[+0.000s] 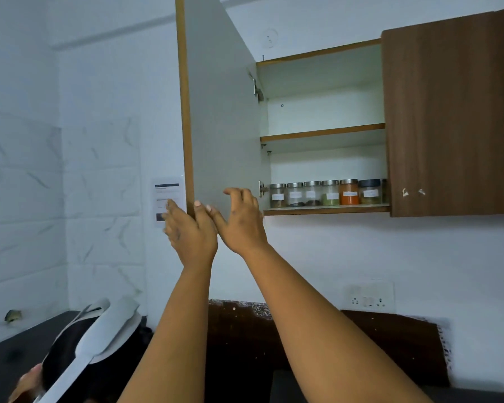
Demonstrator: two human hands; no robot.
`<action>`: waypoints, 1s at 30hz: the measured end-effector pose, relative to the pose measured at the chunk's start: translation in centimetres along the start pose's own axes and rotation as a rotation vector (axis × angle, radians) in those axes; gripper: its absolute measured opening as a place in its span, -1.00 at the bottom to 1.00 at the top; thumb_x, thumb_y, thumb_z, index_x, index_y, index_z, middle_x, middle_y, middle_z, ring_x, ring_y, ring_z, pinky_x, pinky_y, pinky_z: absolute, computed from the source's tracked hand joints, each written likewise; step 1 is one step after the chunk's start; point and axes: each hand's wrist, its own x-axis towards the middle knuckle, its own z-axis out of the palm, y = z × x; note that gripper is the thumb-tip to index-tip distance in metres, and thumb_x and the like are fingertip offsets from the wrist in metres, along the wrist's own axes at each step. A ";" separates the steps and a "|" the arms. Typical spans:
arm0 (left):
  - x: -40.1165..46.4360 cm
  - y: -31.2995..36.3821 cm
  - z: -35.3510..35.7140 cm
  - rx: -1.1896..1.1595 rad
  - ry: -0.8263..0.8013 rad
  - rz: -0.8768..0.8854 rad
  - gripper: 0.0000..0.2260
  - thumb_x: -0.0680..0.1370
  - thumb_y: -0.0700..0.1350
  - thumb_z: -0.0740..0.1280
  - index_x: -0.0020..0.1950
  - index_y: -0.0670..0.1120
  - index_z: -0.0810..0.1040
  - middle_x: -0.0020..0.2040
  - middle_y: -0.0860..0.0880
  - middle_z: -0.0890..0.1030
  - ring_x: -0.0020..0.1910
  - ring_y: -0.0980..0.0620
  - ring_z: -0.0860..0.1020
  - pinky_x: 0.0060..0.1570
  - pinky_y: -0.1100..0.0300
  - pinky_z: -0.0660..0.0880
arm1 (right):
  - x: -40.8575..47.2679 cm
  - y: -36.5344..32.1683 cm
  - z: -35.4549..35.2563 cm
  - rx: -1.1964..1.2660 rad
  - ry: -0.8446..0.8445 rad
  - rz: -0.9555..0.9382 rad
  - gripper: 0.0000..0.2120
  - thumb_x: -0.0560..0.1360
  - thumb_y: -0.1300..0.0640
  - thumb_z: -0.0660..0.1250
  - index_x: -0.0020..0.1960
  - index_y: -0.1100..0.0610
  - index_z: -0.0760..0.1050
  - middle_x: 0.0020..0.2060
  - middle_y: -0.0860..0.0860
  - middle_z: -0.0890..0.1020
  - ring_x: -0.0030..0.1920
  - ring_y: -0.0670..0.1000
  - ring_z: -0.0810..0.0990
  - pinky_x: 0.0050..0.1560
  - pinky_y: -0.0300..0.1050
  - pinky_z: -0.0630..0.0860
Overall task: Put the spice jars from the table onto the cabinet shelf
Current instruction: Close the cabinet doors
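White walls, marble-patterned tile on the left and a dark speckled counter [236, 308] are framing a wall cabinet [323, 135] whose smooth pale door [221, 112], edged in wood-brown, is standing open beside a shut wood-grain door [454, 112]. Six clear round spice jars [329, 193], mostly steel-lidded and paper-labelled, are sitting in a row on the bottom shelf [326, 210], one holding orange powder. The left hand [191, 232] is cupping the open door's lower edge, fingers straight behind it; the right hand [240, 221] is hovering just beside, fingers loosely spread, holding nothing.
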 end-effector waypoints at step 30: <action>-15.2 6.8 35.8 -0.009 -0.473 0.610 -0.42 0.58 0.09 0.22 0.57 0.04 0.13 0.60 -0.06 0.09 0.57 -0.11 0.07 0.41 -0.29 0.14 | -2.5 34.1 -19.5 -0.385 0.170 0.151 -0.60 0.65 0.05 0.09 0.48 0.06 0.31 0.35 0.00 0.45 0.33 0.01 0.42 0.32 -0.03 0.43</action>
